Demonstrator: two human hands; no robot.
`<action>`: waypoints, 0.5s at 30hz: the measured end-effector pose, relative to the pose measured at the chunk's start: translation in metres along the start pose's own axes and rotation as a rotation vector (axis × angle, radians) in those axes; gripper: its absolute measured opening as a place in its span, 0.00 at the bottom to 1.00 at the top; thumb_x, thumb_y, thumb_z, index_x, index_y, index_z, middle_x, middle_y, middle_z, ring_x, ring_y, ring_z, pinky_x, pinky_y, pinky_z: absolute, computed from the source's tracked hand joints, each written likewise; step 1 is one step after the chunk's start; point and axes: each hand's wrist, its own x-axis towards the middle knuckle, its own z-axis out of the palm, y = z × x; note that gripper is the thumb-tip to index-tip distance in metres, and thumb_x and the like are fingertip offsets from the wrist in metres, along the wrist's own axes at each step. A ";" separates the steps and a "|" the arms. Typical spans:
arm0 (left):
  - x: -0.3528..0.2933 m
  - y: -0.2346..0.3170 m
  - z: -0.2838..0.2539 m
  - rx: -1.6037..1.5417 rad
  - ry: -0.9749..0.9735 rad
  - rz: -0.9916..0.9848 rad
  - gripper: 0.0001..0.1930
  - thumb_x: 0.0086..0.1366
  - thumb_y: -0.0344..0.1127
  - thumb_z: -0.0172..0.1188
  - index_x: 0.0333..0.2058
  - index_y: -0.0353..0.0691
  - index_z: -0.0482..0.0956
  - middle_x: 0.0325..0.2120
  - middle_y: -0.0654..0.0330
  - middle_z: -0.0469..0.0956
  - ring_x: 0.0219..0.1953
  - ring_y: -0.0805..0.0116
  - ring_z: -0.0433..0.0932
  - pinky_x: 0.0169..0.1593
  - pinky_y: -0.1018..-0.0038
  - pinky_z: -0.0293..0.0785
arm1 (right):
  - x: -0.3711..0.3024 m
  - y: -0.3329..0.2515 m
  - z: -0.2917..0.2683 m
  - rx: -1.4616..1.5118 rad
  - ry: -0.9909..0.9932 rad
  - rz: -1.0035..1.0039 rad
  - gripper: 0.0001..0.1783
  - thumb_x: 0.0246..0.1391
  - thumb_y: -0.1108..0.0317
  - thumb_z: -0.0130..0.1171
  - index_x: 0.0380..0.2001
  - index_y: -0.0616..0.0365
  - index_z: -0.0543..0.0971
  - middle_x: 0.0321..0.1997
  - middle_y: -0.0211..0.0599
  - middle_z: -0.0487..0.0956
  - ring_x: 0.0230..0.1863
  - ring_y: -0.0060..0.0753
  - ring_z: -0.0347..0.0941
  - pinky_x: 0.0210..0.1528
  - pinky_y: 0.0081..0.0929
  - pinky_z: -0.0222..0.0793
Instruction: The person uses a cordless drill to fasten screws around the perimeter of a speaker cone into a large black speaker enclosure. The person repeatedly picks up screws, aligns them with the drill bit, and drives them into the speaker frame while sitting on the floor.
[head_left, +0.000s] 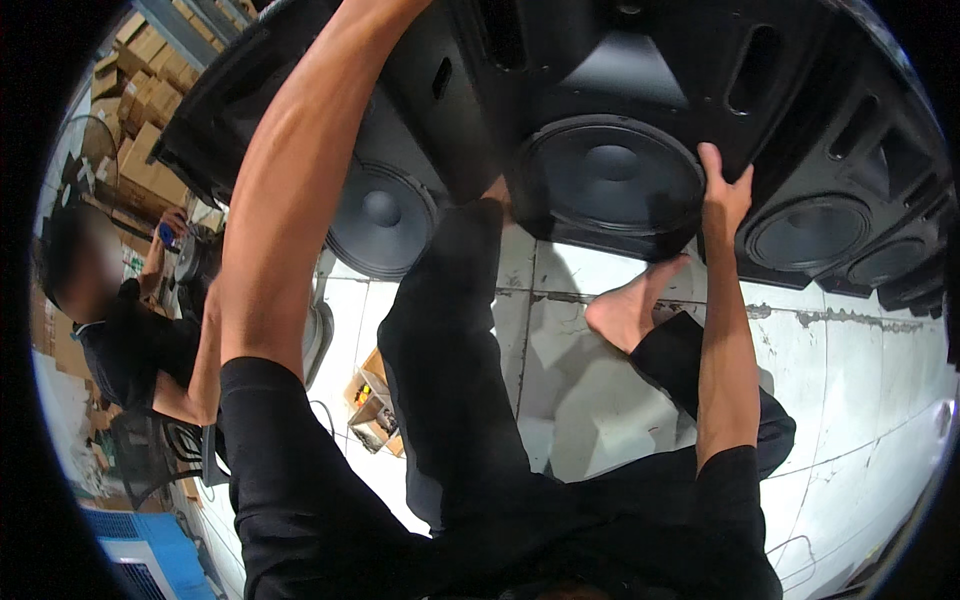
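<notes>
A large black loudspeaker [615, 170] with a round woofer stands before me. Its lower edge is just above or on the white tiled floor; I cannot tell which. My right hand [725, 190] grips the cabinet's right side beside the woofer, one digit up along the front and others at the side edge. My left arm stretches up past the top edge of the view, so the left hand is out of sight. A second black loudspeaker [380, 210] stands to the left, partly behind my left arm. My bare feet rest near the cabinet's base.
More black loudspeakers [810, 235] line up on the right. An open cardboard box [372, 405] with small parts sits on the floor. At the left are a seated person [140, 340] holding a blue item, stacked cartons [150, 165] and a blue-and-white appliance [150, 550].
</notes>
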 end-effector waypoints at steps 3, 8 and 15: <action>-0.010 0.005 0.001 0.005 -0.065 -0.103 0.32 0.52 0.67 0.62 0.25 0.37 0.74 0.20 0.54 0.77 0.27 0.58 0.79 0.31 0.66 0.75 | 0.002 0.008 0.003 -0.075 0.138 0.110 0.39 0.61 0.37 0.42 0.54 0.64 0.75 0.55 0.55 0.75 0.59 0.54 0.69 0.62 0.38 0.59; -0.014 0.004 -0.002 -0.048 0.041 -0.003 0.31 0.52 0.66 0.62 0.25 0.37 0.74 0.21 0.55 0.77 0.28 0.58 0.80 0.30 0.65 0.75 | -0.005 -0.006 0.000 -0.109 0.151 0.129 0.36 0.63 0.40 0.42 0.56 0.62 0.73 0.57 0.52 0.75 0.61 0.49 0.69 0.63 0.35 0.59; -0.024 0.001 -0.019 -0.062 0.067 0.020 0.29 0.51 0.64 0.63 0.24 0.38 0.73 0.21 0.58 0.75 0.27 0.60 0.79 0.31 0.67 0.75 | 0.009 -0.079 -0.009 -0.153 0.102 -0.207 0.43 0.51 0.40 0.61 0.56 0.67 0.70 0.53 0.63 0.74 0.55 0.51 0.71 0.60 0.36 0.60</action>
